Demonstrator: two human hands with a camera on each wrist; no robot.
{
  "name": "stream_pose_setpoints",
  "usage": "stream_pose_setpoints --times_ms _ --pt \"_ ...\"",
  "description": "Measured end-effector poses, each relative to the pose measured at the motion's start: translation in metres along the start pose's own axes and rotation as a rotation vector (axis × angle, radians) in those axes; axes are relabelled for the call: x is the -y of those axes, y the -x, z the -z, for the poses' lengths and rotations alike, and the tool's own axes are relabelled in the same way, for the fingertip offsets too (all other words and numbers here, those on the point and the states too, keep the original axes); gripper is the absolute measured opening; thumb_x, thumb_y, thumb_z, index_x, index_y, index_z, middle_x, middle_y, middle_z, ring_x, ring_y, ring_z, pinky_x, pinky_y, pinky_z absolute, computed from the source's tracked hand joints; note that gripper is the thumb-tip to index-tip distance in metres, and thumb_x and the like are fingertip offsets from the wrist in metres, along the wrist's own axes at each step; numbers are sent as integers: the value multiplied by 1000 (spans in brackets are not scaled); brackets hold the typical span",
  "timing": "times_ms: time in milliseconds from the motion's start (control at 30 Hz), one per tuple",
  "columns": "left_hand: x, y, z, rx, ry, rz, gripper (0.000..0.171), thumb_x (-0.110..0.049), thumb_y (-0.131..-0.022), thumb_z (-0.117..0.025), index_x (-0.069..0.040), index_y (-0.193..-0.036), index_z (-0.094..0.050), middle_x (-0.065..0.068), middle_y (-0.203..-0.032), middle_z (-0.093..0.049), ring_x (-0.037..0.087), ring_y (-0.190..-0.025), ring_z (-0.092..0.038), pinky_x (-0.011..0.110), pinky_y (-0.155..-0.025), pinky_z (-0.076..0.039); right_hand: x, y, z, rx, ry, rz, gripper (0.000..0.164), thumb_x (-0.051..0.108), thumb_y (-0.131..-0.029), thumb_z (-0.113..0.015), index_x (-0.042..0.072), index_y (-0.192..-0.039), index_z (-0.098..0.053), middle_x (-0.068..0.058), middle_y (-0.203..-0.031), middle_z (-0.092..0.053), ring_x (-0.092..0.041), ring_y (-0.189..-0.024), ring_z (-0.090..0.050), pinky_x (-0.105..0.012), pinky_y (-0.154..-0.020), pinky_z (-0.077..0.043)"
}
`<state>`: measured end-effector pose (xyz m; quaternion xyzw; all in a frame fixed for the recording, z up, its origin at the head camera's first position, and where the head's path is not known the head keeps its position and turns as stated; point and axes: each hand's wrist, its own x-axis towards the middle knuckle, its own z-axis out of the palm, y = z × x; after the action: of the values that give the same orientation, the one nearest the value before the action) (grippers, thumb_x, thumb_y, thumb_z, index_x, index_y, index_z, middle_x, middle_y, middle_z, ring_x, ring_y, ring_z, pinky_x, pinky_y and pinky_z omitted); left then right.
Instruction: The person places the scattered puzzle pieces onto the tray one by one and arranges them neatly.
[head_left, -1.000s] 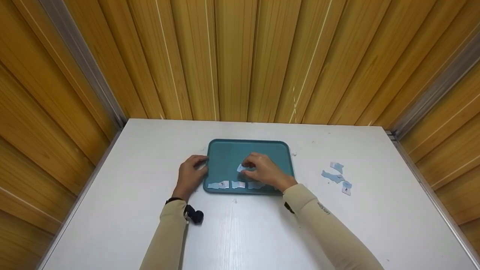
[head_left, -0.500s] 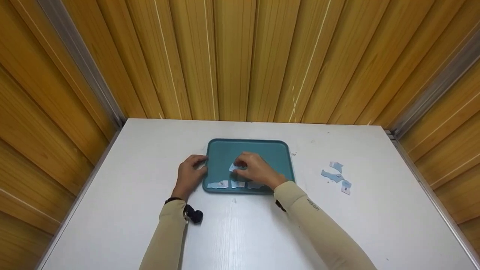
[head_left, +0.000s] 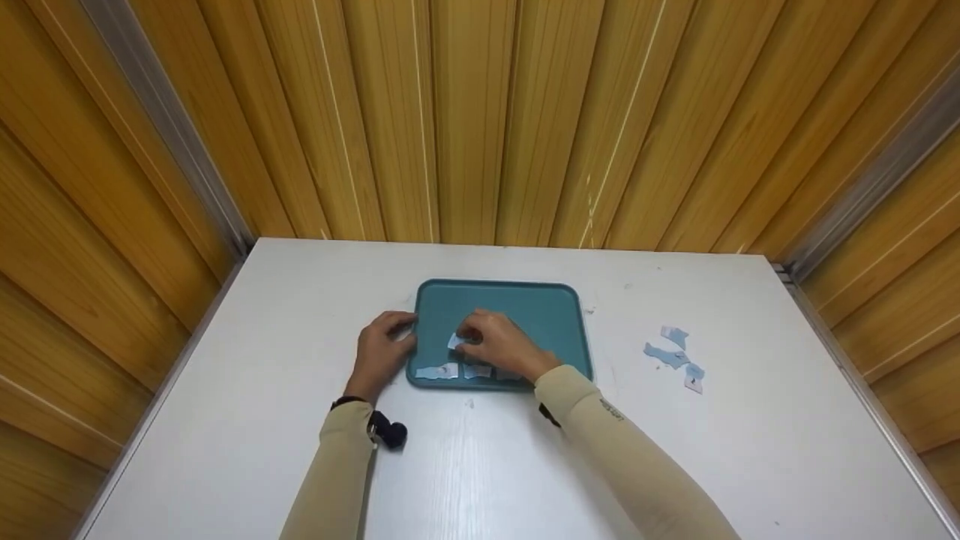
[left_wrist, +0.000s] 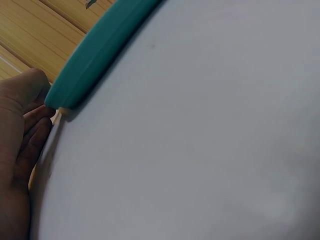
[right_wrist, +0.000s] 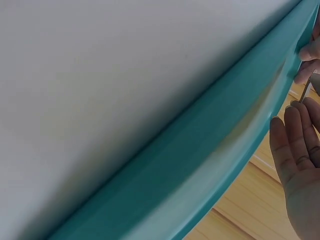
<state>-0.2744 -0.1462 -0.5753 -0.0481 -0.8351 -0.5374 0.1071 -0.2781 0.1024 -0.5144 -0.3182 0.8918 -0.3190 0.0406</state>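
Several loose pieces (head_left: 666,355) right of tray (head_left: 525,296); right hand (head_left: 496,346) partly blocks tray.

The left arm (head_left: 331,465) is pointing forward, the left hand (head_left: 381,352) resting with thumb and fingers bent and parted. The right arm (head_left: 630,450) is slanting inward, and the right hand (head_left: 501,346) is pinching between thumb and fingertips while its other fingers (right_wrist: 281,145) are lying almost straight.
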Motion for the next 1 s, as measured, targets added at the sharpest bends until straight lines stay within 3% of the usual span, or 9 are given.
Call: stream_pose_setpoints --times_ms 400,1000 --pt "2 1 -1 -5 0 4 35 0 -91 -75 -5 -125 -77 4 -124 -72 23 -125 -64 41 -113 -50 9 -10 -12 42 8 -10 26 17 -99 -78 6 -122 -77 -3 -111 -70 -12 -99 -65 -28 -92 -60" --pt "3 -1 -1 -12 1 -28 32 -2 -90 -79 -5 -122 -78 5 -122 -73 25 -122 -66 42 -111 -51 13 -17 -25 47 57 26 20 16 -97 -79 6 -115 -78 -4 -107 -70 -13 -95 -64 -30 -87 -60"
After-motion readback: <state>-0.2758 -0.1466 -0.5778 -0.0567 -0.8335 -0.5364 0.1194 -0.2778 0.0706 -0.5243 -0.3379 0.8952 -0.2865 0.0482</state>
